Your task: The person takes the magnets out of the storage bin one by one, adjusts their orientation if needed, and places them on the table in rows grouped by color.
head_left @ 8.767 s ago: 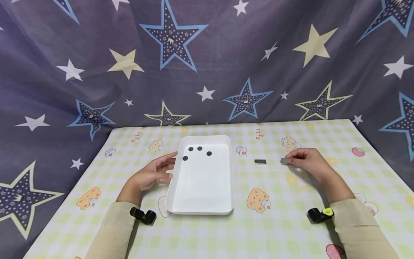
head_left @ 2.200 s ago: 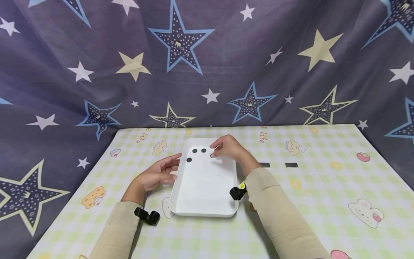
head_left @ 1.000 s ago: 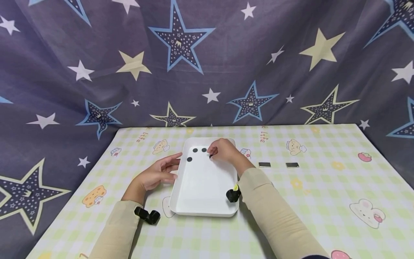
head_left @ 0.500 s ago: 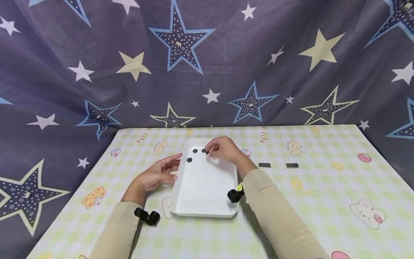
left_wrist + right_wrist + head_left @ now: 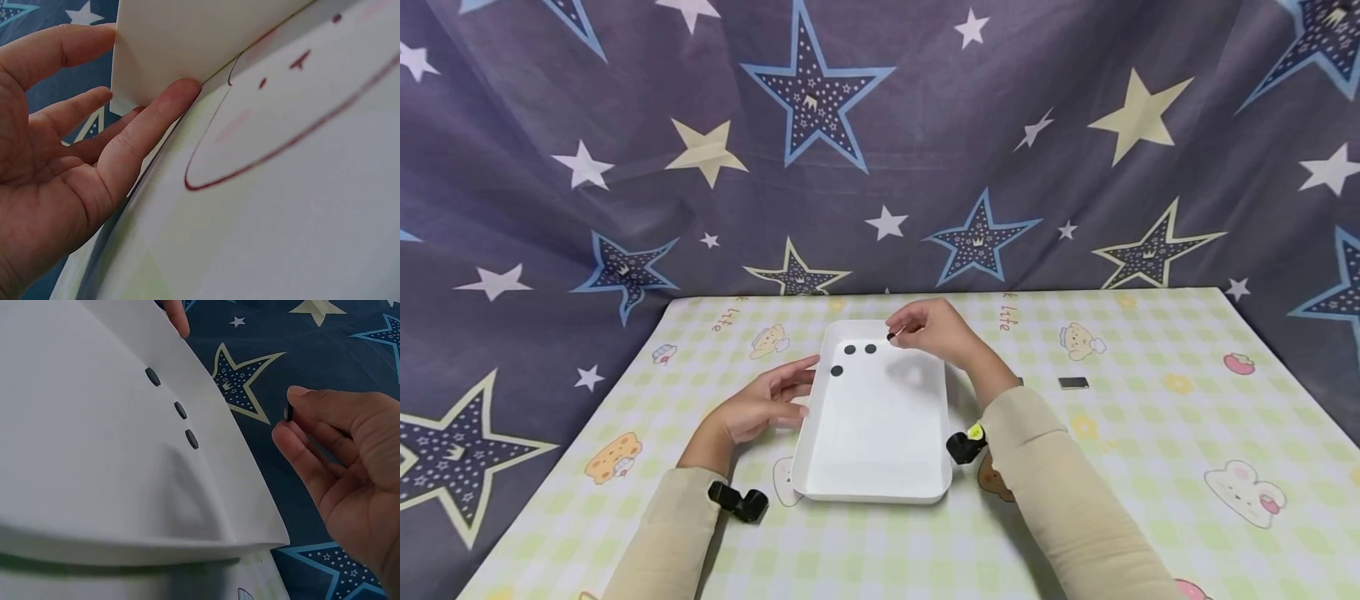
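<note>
The tray (image 5: 876, 433) is white, discs (image 5: 870, 349) black, tablecloth (image 5: 1135, 517) green-checked, curtain (image 5: 880, 183) star-patterned purple.

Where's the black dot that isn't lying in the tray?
In the head view, that dot is pinched in the right hand, right of the three dots in the white tray.

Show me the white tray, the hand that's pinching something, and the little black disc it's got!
White tray (image 5: 872, 433): head view, on its bare bottom.
Right hand (image 5: 359, 450): right wrist view, on the middle of the hand.
Black disc (image 5: 288, 413): right wrist view, on the part that shows.
</note>
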Action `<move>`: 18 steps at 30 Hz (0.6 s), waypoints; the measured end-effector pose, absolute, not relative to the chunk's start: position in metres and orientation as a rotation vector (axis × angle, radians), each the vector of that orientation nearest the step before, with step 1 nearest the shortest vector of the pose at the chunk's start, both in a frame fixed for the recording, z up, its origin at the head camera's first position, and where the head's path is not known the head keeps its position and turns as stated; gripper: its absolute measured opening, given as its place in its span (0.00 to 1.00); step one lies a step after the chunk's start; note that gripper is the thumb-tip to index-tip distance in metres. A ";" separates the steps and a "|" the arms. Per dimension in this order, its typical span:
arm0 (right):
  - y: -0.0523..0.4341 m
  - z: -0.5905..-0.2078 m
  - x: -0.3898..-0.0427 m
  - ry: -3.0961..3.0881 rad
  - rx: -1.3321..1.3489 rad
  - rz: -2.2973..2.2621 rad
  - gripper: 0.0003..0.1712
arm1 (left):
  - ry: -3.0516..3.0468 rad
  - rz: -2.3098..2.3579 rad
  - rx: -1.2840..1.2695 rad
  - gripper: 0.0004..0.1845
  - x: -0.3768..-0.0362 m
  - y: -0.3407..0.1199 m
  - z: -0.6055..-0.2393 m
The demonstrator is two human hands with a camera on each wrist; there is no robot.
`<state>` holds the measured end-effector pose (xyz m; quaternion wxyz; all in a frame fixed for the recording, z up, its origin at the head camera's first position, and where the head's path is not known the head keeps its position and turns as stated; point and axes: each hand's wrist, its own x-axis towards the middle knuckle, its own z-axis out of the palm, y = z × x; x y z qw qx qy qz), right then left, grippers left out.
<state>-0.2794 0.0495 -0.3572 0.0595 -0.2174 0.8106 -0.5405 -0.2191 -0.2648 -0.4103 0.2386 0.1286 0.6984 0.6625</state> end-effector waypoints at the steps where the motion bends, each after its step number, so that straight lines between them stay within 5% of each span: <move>1: 0.051 -0.356 -0.279 2.449 -0.666 -1.651 0.13 | 1.913 1.815 0.352 0.48 -0.219 -0.265 -0.410; 18: 0.084 -0.346 -0.262 2.548 -0.689 -1.585 0.11 | 1.909 1.815 0.360 0.49 -0.218 -0.264 -0.409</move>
